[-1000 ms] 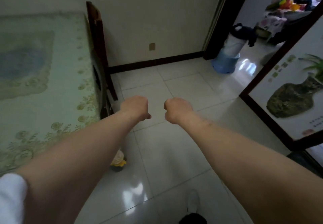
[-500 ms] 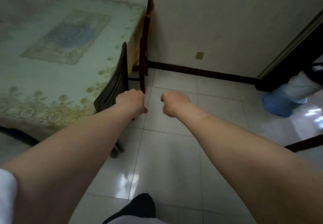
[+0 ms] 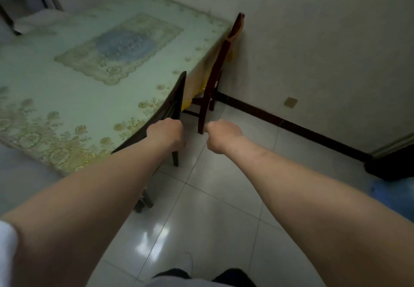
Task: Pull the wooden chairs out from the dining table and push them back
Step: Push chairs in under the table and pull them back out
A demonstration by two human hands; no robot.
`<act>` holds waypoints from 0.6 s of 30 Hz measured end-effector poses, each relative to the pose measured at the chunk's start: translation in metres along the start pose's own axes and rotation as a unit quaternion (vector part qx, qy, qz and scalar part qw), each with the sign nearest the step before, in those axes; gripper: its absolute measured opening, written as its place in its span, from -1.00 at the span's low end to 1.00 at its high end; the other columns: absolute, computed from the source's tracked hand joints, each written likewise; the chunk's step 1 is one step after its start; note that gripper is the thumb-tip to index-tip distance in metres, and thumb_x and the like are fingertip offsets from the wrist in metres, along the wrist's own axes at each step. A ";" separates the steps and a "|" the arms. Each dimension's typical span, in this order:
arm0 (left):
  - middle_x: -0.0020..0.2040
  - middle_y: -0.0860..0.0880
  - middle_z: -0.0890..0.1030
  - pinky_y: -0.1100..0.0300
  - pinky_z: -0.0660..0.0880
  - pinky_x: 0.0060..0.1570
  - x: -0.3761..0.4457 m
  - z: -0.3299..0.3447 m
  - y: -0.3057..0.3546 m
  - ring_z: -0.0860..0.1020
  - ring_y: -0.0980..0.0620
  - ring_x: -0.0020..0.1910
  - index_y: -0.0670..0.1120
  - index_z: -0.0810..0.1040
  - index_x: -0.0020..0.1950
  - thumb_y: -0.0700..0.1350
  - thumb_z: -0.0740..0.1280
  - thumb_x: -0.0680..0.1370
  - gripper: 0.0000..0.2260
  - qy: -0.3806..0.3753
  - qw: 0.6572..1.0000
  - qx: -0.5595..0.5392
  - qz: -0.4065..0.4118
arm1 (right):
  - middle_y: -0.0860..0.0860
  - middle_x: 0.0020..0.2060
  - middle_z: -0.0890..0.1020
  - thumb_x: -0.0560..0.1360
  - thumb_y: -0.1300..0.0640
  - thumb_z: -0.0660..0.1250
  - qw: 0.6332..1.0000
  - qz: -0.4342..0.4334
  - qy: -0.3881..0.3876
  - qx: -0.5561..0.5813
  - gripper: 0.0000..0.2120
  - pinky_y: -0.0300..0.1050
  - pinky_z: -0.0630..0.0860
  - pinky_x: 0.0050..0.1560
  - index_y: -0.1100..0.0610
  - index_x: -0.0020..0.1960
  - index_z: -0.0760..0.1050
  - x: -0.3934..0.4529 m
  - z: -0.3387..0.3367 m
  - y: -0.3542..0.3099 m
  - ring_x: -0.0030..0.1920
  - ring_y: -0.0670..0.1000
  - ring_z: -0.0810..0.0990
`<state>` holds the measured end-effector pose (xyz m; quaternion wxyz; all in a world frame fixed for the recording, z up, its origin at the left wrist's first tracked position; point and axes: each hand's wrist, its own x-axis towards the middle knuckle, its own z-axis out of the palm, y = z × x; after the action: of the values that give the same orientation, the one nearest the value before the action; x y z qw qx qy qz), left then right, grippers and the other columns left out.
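The dining table (image 3: 67, 98) with a green floral cloth fills the upper left. Two dark wooden chairs are tucked in along its right side. The near chair (image 3: 179, 94) shows its slatted back, and the far chair (image 3: 215, 71) stands beside the wall. My left hand (image 3: 165, 134) is curled into a fist right in front of the near chair's back post; whether it touches the wood cannot be told. My right hand (image 3: 224, 136) is also a fist, held over the tiles just right of that chair, holding nothing.
A pale wall with a dark baseboard (image 3: 291, 123) and a small socket plate (image 3: 290, 102) runs along the right. A dark door frame (image 3: 389, 165) and a blue object (image 3: 394, 195) sit at the right edge. Glossy white tiles (image 3: 212, 208) lie under my arms.
The view has swung left and closer to the table, so both chairs now sit near the middle. My fists keep the same pose, and the left one now overlaps the near chair's back.
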<state>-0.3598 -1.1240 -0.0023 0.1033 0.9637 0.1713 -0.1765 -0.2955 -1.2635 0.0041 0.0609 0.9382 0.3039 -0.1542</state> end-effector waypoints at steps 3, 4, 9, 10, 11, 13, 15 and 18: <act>-0.27 -0.05 0.51 0.04 0.57 -0.16 0.017 -0.014 -0.002 0.59 -0.10 -0.18 -0.13 0.49 -0.22 0.12 0.44 0.49 -0.66 0.004 0.999 -0.015 -0.031 | 0.07 0.00 0.57 0.48 0.25 0.26 0.999 -0.042 0.006 -0.013 -0.70 -0.06 0.48 -0.25 0.07 0.19 0.51 0.034 -0.014 0.003 -0.07 0.13 0.55; -0.25 -0.04 0.52 0.05 0.56 -0.18 0.022 -0.016 -0.004 0.59 -0.09 -0.18 -0.14 0.53 -0.17 0.13 0.44 0.48 -0.67 0.006 0.999 -0.020 -0.044 | 0.06 -0.01 0.56 0.48 0.23 0.27 0.998 -0.060 0.009 -0.013 -0.72 -0.05 0.48 -0.26 0.07 0.17 0.51 0.045 -0.018 0.002 -0.07 0.13 0.55; -0.15 -0.02 0.49 0.08 0.46 -0.20 0.047 -0.020 -0.012 0.51 -0.07 -0.16 -0.09 0.57 0.08 0.14 0.43 0.48 -0.66 0.021 0.991 -0.025 -0.128 | 0.02 -0.18 0.51 0.49 0.19 0.27 0.986 -0.160 0.015 -0.031 -0.79 -0.11 0.37 -0.44 0.05 0.10 0.52 0.099 -0.033 -0.003 -0.21 0.10 0.52; -0.14 -0.02 0.48 0.09 0.44 -0.21 0.052 -0.020 -0.011 0.48 -0.07 -0.16 -0.08 0.57 0.10 0.14 0.42 0.48 -0.65 0.024 0.988 -0.028 -0.151 | 0.03 -0.18 0.53 0.48 0.20 0.26 0.983 -0.182 0.016 -0.035 -0.78 -0.11 0.39 -0.43 0.04 0.10 0.52 0.109 -0.035 -0.003 -0.20 0.10 0.54; -0.14 -0.01 0.47 0.08 0.43 -0.22 0.057 -0.020 -0.009 0.47 -0.07 -0.17 -0.06 0.57 0.12 0.14 0.42 0.48 -0.65 0.029 0.983 -0.035 -0.179 | 0.03 -0.18 0.55 0.47 0.21 0.26 0.977 -0.210 0.017 -0.042 -0.78 -0.12 0.40 -0.42 0.04 0.08 0.53 0.120 -0.036 -0.002 -0.20 0.10 0.55; -0.14 -0.02 0.47 0.08 0.46 -0.20 0.064 -0.020 -0.006 0.48 -0.08 -0.17 -0.07 0.57 0.14 0.14 0.42 0.48 -0.64 0.041 0.973 -0.049 -0.221 | 0.02 -0.22 0.54 0.47 0.19 0.26 0.965 -0.255 0.021 -0.053 -0.83 -0.14 0.36 -0.46 0.05 0.04 0.52 0.134 -0.037 0.001 -0.23 0.08 0.56; -0.17 -0.01 0.47 0.08 0.46 -0.20 0.066 -0.019 0.004 0.50 -0.09 -0.16 -0.07 0.57 0.17 0.13 0.42 0.48 -0.63 0.040 0.961 -0.060 -0.268 | 0.02 -0.23 0.54 0.49 0.18 0.27 0.949 -0.309 0.010 -0.066 -0.84 -0.14 0.35 -0.47 0.07 0.06 0.51 0.147 -0.039 0.009 -0.26 0.06 0.54; -0.13 -0.01 0.47 0.07 0.52 -0.17 0.063 -0.016 0.020 0.55 -0.12 -0.05 -0.07 0.56 0.20 0.15 0.42 0.48 -0.60 0.045 0.940 -0.092 -0.326 | 0.04 -0.18 0.56 0.50 0.18 0.27 0.925 -0.368 -0.006 -0.097 -0.80 -0.10 0.43 -0.41 0.09 0.11 0.52 0.161 -0.041 0.018 -0.24 0.07 0.54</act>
<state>-0.2920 -1.1196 -0.0088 0.1207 0.8483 0.4961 -0.1401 -0.1505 -1.1810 -0.0090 0.0925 0.7492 0.6405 -0.1410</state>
